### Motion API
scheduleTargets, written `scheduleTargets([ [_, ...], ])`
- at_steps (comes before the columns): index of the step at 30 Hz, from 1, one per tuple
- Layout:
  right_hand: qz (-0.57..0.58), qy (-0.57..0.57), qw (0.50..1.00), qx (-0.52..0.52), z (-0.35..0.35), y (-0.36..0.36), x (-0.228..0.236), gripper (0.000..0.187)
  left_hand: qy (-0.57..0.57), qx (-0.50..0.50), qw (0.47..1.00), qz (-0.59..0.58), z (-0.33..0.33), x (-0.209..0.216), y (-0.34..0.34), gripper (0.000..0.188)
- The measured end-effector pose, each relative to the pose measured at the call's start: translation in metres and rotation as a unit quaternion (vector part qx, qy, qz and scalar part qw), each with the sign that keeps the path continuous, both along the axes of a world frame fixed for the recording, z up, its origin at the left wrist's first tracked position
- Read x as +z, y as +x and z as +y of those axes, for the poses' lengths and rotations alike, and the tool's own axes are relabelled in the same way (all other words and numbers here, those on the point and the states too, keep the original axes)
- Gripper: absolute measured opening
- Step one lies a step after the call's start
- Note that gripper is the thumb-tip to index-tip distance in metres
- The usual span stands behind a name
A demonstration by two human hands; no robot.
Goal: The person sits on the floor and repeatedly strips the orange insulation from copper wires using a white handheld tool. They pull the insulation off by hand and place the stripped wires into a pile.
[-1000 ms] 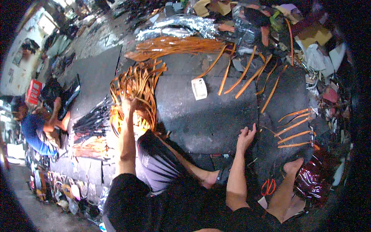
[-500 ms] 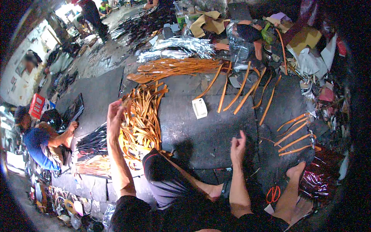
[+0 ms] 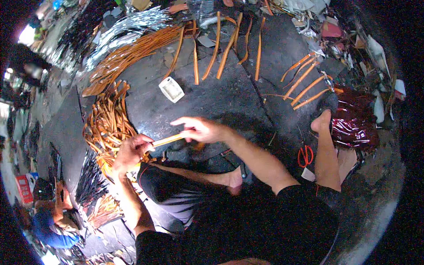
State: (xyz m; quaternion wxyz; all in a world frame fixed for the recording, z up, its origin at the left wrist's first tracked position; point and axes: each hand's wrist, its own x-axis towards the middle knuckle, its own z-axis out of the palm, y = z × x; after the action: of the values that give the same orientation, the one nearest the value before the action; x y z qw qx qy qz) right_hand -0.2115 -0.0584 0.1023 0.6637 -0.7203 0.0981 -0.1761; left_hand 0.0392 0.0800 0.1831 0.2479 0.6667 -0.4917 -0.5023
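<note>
Between my two hands an orange-tan strap [image 3: 168, 141] is stretched, low over the dark mat. My left hand [image 3: 131, 152] pinches one end of it, close to a tangled heap of similar orange straps [image 3: 106, 121]. The other end sits between the thumb and fingers of my right hand [image 3: 198, 130], whose index finger points outward. Beyond my hands stands a small white rectangular dish [image 3: 171, 90]. Several single straps [image 3: 229, 47] lie spaced apart on the far side of the mat, and more straps [image 3: 304, 84] lie at the right.
Red-handled scissors [image 3: 305, 156] lie by my right foot. Shiny dark red sheets [image 3: 355, 121] are beyond that foot. Bundles of orange strips [image 3: 132, 51], silver strips [image 3: 128, 31] and black strips [image 3: 90, 179] lie around. A person in a blue shirt [image 3: 53, 229] sits at the left.
My hands, apart and raised before, have come together over the mat. They now hold a strap between them. The view has turned, shifting the dish and the heap leftward.
</note>
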Motion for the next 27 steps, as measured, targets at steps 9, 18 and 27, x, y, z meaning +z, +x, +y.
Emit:
scheduleTargets([
  [9, 0.262, -0.003, 0.948, -0.181, -0.113, -0.111, -0.016, 0.036, -0.013, -0.012, 1.0, 0.01, -0.072, -0.129, -0.003, 0.027],
  [18, 0.162, -0.435, 0.827, -0.317, -0.112, -0.019, -0.034, 0.053, -0.007, 0.009, 0.997, -0.076, -0.11, -0.168, -0.043, 0.029],
  [27, 0.311, -0.499, 0.79, -0.173, -0.102, 0.068, -0.033, 0.07, -0.073, -0.001, 0.994, -0.085, -0.106, -0.161, -0.047, 0.023],
])
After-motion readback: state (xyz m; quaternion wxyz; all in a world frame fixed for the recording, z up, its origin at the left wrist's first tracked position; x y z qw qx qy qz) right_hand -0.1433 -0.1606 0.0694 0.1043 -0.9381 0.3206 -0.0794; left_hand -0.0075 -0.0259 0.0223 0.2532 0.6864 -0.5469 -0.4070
